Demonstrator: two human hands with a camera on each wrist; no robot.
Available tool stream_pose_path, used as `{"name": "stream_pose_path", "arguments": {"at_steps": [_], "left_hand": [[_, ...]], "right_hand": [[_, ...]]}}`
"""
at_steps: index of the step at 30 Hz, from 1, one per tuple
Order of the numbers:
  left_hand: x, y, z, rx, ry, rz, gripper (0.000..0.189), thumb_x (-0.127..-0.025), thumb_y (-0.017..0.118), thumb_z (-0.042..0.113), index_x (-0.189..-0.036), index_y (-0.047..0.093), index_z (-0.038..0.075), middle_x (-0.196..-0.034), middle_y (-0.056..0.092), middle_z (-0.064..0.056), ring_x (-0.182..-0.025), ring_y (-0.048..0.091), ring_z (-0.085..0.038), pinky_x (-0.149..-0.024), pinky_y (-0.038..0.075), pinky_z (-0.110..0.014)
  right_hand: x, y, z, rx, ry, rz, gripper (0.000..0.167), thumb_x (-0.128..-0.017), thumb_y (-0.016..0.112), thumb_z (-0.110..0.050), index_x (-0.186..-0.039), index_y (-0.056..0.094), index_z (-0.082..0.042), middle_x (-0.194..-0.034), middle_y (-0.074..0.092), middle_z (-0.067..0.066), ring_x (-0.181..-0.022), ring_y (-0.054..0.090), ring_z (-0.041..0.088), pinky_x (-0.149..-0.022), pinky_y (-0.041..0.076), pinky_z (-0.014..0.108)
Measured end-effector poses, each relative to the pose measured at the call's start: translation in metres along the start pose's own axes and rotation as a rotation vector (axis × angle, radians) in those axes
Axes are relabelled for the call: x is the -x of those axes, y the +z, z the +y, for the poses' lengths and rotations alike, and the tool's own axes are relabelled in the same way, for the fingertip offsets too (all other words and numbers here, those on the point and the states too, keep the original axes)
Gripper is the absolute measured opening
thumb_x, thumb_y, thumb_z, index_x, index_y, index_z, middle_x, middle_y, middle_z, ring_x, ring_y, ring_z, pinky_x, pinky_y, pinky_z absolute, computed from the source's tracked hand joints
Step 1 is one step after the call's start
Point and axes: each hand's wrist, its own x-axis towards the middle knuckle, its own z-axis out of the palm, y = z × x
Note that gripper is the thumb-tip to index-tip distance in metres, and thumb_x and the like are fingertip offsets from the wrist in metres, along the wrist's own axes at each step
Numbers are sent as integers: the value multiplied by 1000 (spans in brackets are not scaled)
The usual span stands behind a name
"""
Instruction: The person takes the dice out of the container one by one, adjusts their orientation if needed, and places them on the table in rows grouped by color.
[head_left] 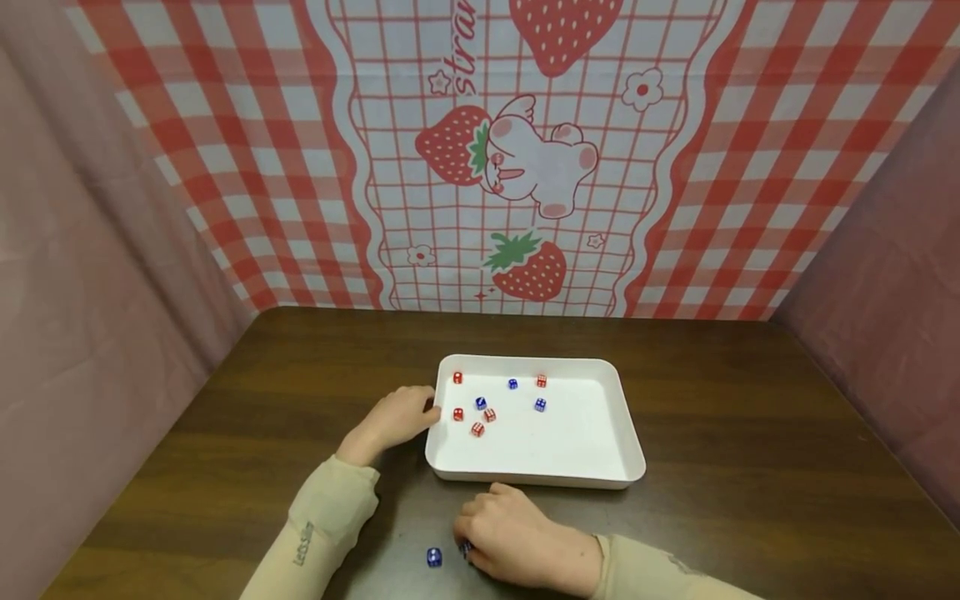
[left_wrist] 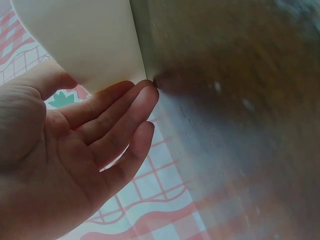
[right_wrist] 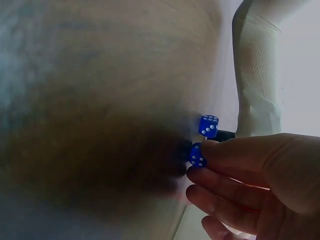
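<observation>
A white tray (head_left: pixel 570 433) holds several red dice (head_left: pixel 477 430) and three blue dice (head_left: pixel 540 405), mostly in its left half. My left hand (head_left: pixel 397 417) holds the tray's left side, thumb over the rim and fingers against the outer wall. In front of the tray, low over the table, my right hand (head_left: pixel 513 533) pinches a blue die (right_wrist: pixel 198 155) between thumb and forefinger. Just to the left of that hand, another blue die (head_left: pixel 434 557) lies on the table. The right hand's other fingers curl loosely below the pinched die in the right wrist view.
The brown wooden table (head_left: pixel 735 433) extends on both sides of the tray. Behind it hangs a red and white checked cloth (head_left: pixel 780 150) with strawberry prints. Pink curtains (head_left: pixel 97 275) flank the table left and right.
</observation>
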Motion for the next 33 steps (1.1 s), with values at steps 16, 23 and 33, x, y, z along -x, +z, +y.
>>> {"name": "stream_pose_path", "arguments": {"at_steps": [16, 23, 33], "left_hand": [[0, 2, -3, -13, 29, 27, 18, -87, 55, 22, -73, 52, 11, -64, 48, -1, -60, 44, -16, -57, 35, -30], [1, 4, -3, -7, 30, 23, 16, -87, 56, 22, -76, 55, 11, -66, 49, -1, -61, 45, -16, -57, 36, -30], [1, 3, -2, -11, 34, 33, 15, -87, 56, 22, -76, 56, 11, -68, 51, 0, -62, 45, -16, -59, 38, -31]], "right_hand": [[0, 2, -3, 9, -11, 4, 10, -71, 70, -28, -77, 62, -26, -71, 56, -15, -64, 53, 1, -55, 26, 18], [0, -7, 1, -22, 35, 21, 8, -74, 68, -29, -80, 65, -25, -74, 58, -14, -68, 55, 2, -59, 32, 18], [1, -26, 30, -22, 150, 71, 7, -75, 69, -24, -80, 66, -20, -74, 60, -11, -67, 56, 5, -61, 39, 23]]}}
